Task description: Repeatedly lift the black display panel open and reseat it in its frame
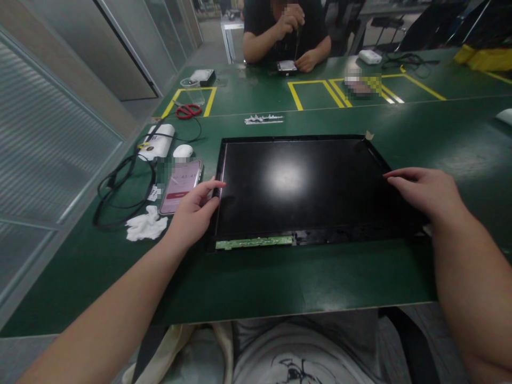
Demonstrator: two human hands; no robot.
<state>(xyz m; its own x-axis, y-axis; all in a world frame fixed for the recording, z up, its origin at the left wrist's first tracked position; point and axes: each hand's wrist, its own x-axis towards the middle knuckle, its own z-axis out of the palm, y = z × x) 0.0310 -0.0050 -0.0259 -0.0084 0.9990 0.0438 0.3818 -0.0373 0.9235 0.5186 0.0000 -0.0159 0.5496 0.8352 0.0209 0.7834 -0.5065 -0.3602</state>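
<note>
Left hand: closed on the left edge of the display panel, thumb on top.
Right hand: laid over the panel's right edge, fingers outstretched; cannot tell whether it grips.
Display panel: black, flat on the green counter, between both hands.
Near edge: green circuit strip.
Left of panel: phone, white cloth, black cable.

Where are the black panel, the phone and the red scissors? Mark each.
black panel [304, 202], head view, on its dark glass face.
phone [182, 185], head view, on its lit screen.
red scissors [188, 111], head view, on the handles.
</note>
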